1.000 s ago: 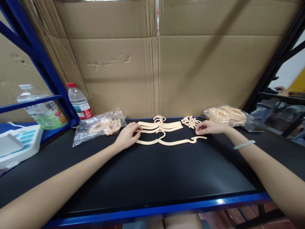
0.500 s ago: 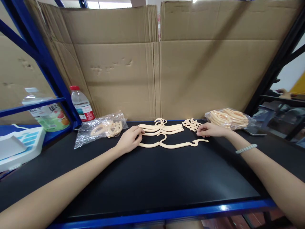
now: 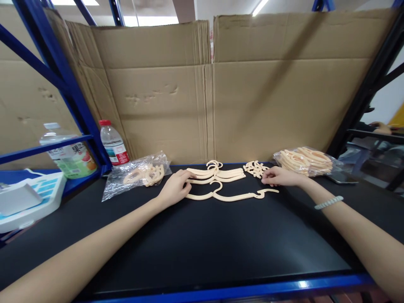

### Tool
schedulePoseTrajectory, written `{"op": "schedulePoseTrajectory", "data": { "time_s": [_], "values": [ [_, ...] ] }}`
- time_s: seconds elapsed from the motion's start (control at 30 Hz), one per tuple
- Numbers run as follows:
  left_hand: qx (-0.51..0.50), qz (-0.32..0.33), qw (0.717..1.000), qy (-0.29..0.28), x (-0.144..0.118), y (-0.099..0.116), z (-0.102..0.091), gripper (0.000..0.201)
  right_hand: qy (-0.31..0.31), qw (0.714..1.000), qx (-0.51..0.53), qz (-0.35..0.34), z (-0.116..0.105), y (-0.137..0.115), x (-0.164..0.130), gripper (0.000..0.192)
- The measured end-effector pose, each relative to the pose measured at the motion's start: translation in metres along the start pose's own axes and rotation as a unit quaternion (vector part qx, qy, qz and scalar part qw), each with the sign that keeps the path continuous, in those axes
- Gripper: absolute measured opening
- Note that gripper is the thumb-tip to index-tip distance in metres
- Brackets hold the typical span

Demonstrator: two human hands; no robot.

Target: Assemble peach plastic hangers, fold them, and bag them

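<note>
Cream plastic clothes hangers (image 3: 229, 174) lie stacked flat on the black tabletop, their hooks pointing away from me. Nearer to me is a single hanger (image 3: 235, 197), with a small curved hooked piece (image 3: 264, 193) at its right end. My left hand (image 3: 175, 187) is bent around the left ends of the stacked hangers, thumb and fingers about the nearest one; the fingers partly hide these ends. A pile of small cream pieces (image 3: 254, 168) lies right of the stack. Beside it, my right hand (image 3: 279, 176) has curled, pinched fingers; what they hold, if anything, is hidden.
A clear bag of cream parts (image 3: 143, 174) lies at left, a fuller bag (image 3: 306, 160) at right near a flat dark object (image 3: 342, 179). Bottles (image 3: 114, 145) and a white-and-blue device (image 3: 47, 202) stand left. Cardboard (image 3: 164, 113) walls the back; a blue edge (image 3: 252, 288) runs along the front.
The camera view has tilted slightly upward, so everything sits lower in the picture. Both hands and the hangers keep nearly the same places relative to each other.
</note>
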State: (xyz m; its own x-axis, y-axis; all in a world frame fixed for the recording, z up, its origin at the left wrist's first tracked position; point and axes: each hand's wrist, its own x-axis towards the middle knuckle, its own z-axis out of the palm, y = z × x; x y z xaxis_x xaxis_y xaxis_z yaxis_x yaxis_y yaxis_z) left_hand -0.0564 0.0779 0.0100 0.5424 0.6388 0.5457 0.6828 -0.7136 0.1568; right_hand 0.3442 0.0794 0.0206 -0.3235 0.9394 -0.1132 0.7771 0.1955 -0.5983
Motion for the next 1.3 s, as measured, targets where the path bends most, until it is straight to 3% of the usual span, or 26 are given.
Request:
{"op": "schedulePoseTrajectory", "data": {
  "time_s": [0.43, 0.77, 1.0, 1.3],
  "values": [
    [-0.002, -0.036, 0.999, -0.027, 0.005, 0.004, 0.005, 0.027, 0.024, 0.999, -0.024, -0.029, -0.003, 0.001, -0.001, 0.037],
    [-0.012, -0.045, 0.999, -0.028, 0.005, -0.006, 0.011, 0.027, 0.167, 0.972, -0.116, -0.12, -0.003, 0.002, 0.001, 0.024],
    [-0.034, -0.06, 0.997, -0.027, 0.006, -0.007, 0.013, 0.023, 0.161, 0.96, -0.181, -0.138, 0.005, 0.002, 0.006, 0.035],
    [-0.047, -0.069, 0.996, -0.027, 0.006, -0.008, 0.014, 0.024, 0.16, 0.965, -0.161, -0.133, 0.007, -0.001, 0.01, 0.021]
  ]
}}
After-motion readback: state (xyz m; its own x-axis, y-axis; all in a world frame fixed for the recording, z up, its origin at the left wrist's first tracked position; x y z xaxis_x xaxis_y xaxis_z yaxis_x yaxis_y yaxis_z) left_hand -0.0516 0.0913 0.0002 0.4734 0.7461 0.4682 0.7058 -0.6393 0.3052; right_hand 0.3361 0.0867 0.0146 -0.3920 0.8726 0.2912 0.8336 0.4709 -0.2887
